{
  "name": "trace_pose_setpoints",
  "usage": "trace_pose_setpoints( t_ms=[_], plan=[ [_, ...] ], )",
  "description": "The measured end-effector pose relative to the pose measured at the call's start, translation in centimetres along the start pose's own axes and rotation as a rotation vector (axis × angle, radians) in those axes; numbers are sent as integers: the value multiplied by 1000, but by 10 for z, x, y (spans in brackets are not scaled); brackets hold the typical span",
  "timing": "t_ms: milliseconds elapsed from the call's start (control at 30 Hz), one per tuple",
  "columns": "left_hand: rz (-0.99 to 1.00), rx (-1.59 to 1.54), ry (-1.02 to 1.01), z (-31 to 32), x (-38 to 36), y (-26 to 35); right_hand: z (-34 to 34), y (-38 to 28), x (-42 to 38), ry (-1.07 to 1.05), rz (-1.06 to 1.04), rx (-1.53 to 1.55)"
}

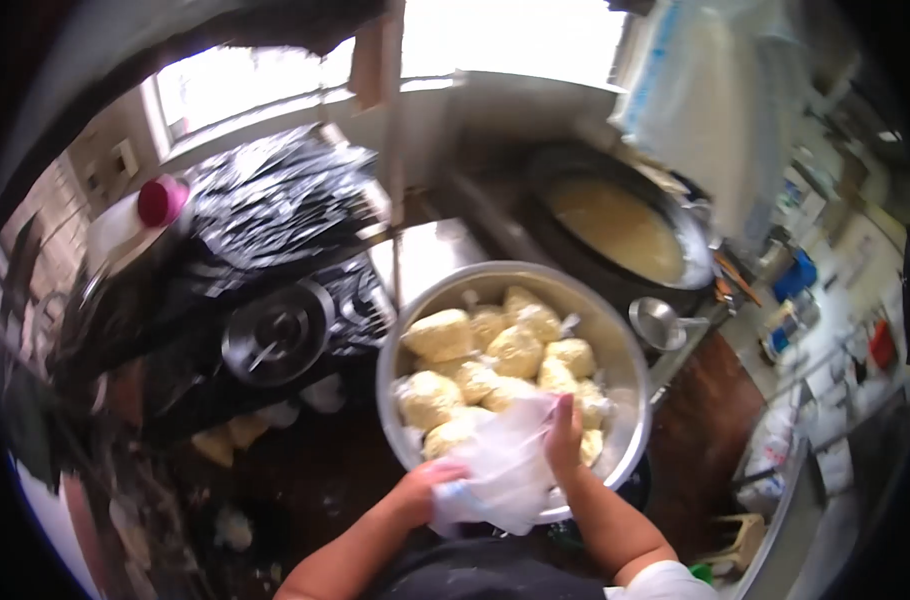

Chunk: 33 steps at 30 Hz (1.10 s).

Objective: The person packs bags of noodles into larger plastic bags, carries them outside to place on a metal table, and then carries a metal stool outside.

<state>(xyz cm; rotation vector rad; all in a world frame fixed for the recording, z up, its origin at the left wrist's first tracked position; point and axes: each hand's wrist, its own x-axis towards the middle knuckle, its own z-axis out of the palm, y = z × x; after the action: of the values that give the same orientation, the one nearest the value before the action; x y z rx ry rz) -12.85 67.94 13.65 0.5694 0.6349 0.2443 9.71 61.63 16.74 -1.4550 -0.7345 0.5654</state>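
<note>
Between my two hands a whitish, thin plastic bag (505, 460) is stretched over the near side of a large round metal basin (630, 385). My left hand (437, 482) grips the bag's left side, its fingers partly behind the plastic. On the bag's right edge my right hand (565, 435) is closed, thumb up. Inside the basin lie several knotted clear bags of pale yellow, crumbly food (515, 352). The plastic hides the basin's near part and some of those bags.
A big dark wok (615, 225) with cloudy tan liquid stands behind the basin at right. Beside it sits a small metal pan (657, 323). At left are a metal bowl (277, 333) and black plastic sheeting (275, 200). Translucent plastic (720, 110) hangs at upper right.
</note>
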Motion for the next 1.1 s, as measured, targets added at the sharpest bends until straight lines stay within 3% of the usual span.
trace_pose_setpoints(
  t_ms=[33,67,100,133,167,200,333,400,467,533,567,633,700,733,767,867,900,1000,1033,1100],
  plan=[
    [-9,-1,31,-35,21,-13,-13,1,2,29,-99,-15],
    [-52,-221,-55,-28,4,8,-21,4,0,64,-190,-37],
    [-106,-429,-346,-65,13,10,-31,16,-5,61,-144,28],
    [58,-156,40,-5,-16,46,-34,-2,-17,30,17,-34],
    [194,-43,85,-18,-8,47,-47,16,-17,-92,52,-38],
    [342,61,135,-35,-2,50,-46,3,-23,-78,43,-84],
    [572,147,336,-11,8,73,-52,-34,-27,102,-173,-357],
    [668,404,265,-7,12,77,-51,-66,-28,159,-318,-510],
    [607,413,142,25,14,70,-45,-82,-30,132,-525,-605],
    [541,615,99,54,13,58,-27,-94,-41,-122,-383,-523],
    [611,569,68,68,12,51,-16,-75,-40,-135,-505,-632],
    [716,449,62,82,11,56,-8,-39,-43,-244,-418,-743],
    [724,333,137,74,7,71,-8,-11,-48,-316,-322,-811],
    [612,319,194,61,1,80,-13,-5,-53,-346,-277,-842],
    [662,296,221,51,6,76,-18,-2,-57,-381,-229,-871],
    [655,301,272,11,15,60,-26,-4,-64,-349,-166,-776],
    [635,311,276,3,15,57,-31,-13,-58,-403,-63,-589],
    [589,505,165,9,12,44,-27,-54,-51,-96,-404,-710],
    [488,530,72,18,9,42,-23,-70,-49,-63,-533,-736],
    [627,833,-61,31,9,34,-10,-68,-52,-247,-575,-842]
  ],
)
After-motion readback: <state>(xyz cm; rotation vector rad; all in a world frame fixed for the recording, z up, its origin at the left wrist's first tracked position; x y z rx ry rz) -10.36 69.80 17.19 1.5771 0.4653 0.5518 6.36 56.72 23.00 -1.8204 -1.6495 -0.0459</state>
